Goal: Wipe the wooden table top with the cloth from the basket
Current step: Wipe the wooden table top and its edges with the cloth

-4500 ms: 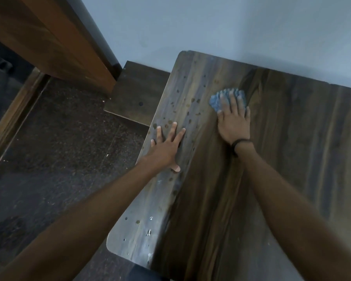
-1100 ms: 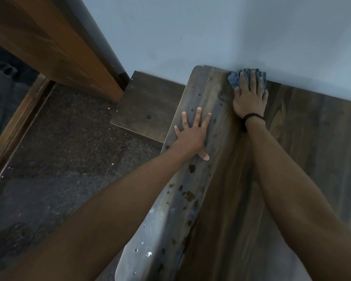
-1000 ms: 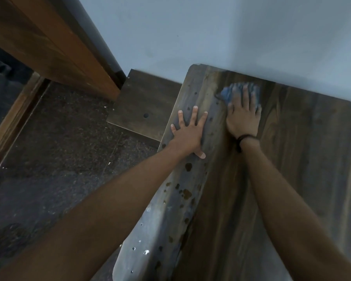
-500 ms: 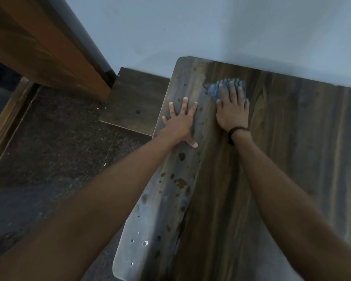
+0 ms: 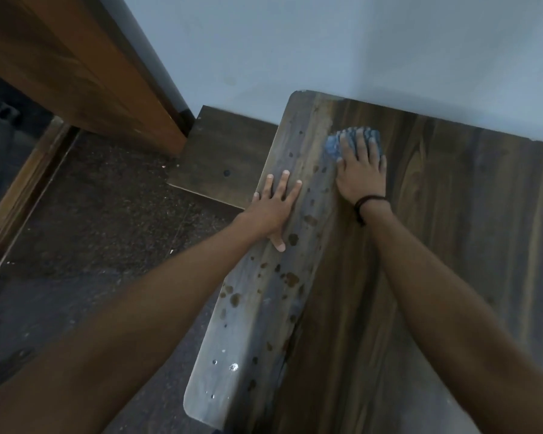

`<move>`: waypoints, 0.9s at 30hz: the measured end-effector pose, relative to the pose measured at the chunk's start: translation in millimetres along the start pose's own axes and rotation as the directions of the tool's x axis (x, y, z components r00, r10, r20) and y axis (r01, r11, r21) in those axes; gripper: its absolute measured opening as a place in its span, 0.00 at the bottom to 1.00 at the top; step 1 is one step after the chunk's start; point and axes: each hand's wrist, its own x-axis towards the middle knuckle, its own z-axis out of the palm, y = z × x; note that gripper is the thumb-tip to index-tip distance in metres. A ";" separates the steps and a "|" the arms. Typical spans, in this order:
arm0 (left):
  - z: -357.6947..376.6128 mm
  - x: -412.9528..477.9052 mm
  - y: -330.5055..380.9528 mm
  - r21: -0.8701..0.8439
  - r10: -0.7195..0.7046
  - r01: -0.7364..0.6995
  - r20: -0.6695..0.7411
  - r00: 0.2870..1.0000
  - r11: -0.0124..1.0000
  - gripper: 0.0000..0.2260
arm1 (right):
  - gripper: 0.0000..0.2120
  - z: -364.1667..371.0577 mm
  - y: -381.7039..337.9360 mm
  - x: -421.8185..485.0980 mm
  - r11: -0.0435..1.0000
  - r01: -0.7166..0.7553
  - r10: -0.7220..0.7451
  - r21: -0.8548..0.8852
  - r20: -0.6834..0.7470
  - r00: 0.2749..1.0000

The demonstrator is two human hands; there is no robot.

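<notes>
The dark wooden table top (image 5: 452, 245) fills the right of the view, its back edge against the wall. A pale dusty strip (image 5: 264, 308) with dark spots runs along its left edge. A blue cloth (image 5: 334, 145) lies near the far left corner, and my right hand (image 5: 359, 170) presses flat on it with fingers spread. A black band circles that wrist. My left hand (image 5: 275, 208) rests flat on the left edge of the table, fingers apart, holding nothing. No basket is in view.
A low dark wooden board (image 5: 223, 155) sits on the floor beside the table's left edge, against the pale wall (image 5: 326, 42). A brown wooden door frame (image 5: 85, 67) stands at the upper left. Dark speckled floor (image 5: 91, 230) lies to the left.
My right hand slid the cloth back from the far edge by the wall toward me, and it now sits near the far left corner. My left hand stays planted on the left edge.
</notes>
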 end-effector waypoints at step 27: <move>3.5 -4.3 -2.0 -0.049 0.016 -0.018 -0.035 0.999 0.999 0.68 | 0.26 69.4 -22.4 -221.2 0.998 -0.021 0.019 -0.063 -0.026 0.999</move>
